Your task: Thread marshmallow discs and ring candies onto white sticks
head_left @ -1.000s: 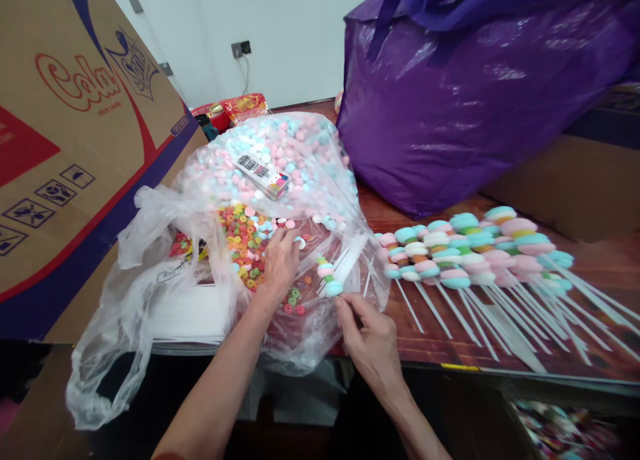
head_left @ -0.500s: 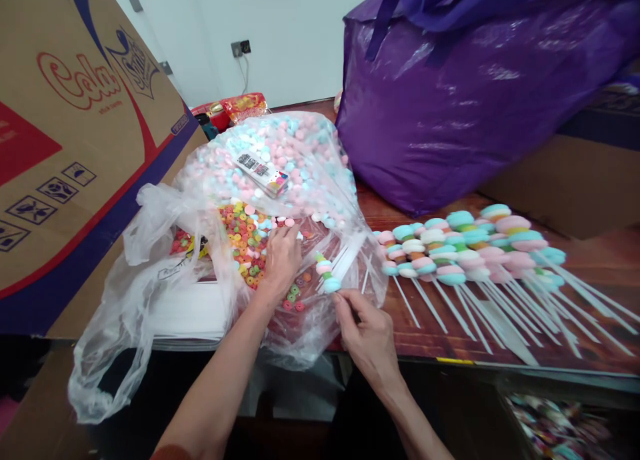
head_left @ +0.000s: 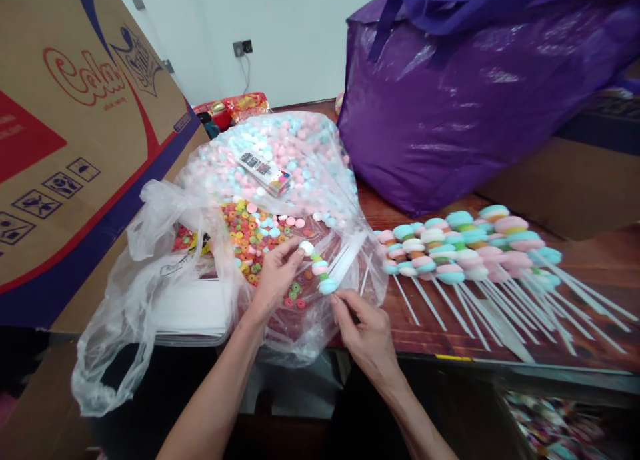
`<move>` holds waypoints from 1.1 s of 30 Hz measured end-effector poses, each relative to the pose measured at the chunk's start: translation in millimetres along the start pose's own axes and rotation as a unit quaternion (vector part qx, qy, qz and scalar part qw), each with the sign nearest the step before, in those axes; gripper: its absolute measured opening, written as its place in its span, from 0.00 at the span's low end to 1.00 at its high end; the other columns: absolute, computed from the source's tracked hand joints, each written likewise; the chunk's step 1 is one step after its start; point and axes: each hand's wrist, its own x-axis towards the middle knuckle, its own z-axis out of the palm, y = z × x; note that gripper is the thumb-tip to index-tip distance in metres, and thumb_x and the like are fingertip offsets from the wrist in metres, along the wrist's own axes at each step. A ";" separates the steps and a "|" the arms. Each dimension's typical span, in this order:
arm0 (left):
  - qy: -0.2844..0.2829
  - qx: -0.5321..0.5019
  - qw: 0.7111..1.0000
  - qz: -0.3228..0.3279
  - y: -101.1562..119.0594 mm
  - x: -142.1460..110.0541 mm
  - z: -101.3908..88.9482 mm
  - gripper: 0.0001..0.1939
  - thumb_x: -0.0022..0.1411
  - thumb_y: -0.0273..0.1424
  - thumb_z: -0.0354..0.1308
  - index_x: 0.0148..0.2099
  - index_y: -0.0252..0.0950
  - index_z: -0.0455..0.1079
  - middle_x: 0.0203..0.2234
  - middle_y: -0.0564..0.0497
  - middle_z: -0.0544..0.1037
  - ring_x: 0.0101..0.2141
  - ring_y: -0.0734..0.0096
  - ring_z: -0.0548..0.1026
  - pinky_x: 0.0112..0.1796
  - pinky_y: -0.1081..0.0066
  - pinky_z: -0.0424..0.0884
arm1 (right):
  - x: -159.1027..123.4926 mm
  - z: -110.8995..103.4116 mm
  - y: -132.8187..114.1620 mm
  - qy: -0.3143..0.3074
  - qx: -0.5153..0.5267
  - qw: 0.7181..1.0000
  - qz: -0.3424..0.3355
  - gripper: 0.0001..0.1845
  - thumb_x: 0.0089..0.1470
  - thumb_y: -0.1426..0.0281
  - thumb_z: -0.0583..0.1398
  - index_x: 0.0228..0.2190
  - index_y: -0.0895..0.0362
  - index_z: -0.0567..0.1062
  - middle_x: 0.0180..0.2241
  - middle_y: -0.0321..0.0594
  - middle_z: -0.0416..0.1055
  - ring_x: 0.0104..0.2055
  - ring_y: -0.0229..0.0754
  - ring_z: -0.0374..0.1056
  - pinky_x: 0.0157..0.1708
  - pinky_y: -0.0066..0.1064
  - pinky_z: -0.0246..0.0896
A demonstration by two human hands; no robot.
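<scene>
1 white marshmallow [head_left: 306, 248] pinched in left hand [head_left: 277, 271], right hand [head_left: 369, 333] gripping skewer [head_left: 321, 269], carton [head_left: 105, 147] left, purple bag [head_left: 450, 107] beyond

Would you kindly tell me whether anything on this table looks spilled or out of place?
Nothing looks clearly spilled. One small oddity: a few ring candies lie apart from the main heap, between the left hand and the candy stick. They look slightly stray, though perhaps set there on purpose.

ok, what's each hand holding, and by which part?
Left hand: a white marshmallow, by its edge. Right hand: a candy skewer, pinched just below its bottom blue marshmallow.
</scene>
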 end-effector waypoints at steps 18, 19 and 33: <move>0.049 -0.059 0.997 -0.032 -16.1 0.7 -7.6 0.22 0.46 0.35 0.72 0.44 0.35 0.79 0.35 0.49 0.82 0.32 0.72 0.77 0.36 0.71 0.73 | 1.3 -0.9 -1.4 -0.037 0.011 0.999 -0.013 0.13 0.63 0.67 0.55 0.31 0.56 0.77 0.20 0.33 0.70 0.20 0.34 0.63 0.24 0.25 0.59; 0.048 -0.062 0.996 -0.033 -16.3 0.6 -8.0 0.22 0.45 0.35 0.73 0.44 0.35 0.80 0.35 0.49 0.83 0.32 0.71 0.77 0.37 0.70 0.73 | 1.5 -1.0 -1.4 -0.040 0.012 0.999 -0.011 0.13 0.63 0.67 0.55 0.31 0.56 0.77 0.20 0.33 0.69 0.20 0.34 0.63 0.24 0.25 0.59; 0.016 0.042 0.999 0.025 -18.6 -5.1 -18.0 0.16 0.56 0.32 0.66 0.48 0.35 0.80 0.39 0.47 0.82 0.36 0.67 0.78 0.42 0.66 0.75 | 1.8 -0.9 4.4 -0.085 0.022 0.996 0.036 0.15 0.64 0.66 0.55 0.26 0.56 0.72 0.20 0.29 0.60 0.21 0.32 0.58 0.23 0.24 0.53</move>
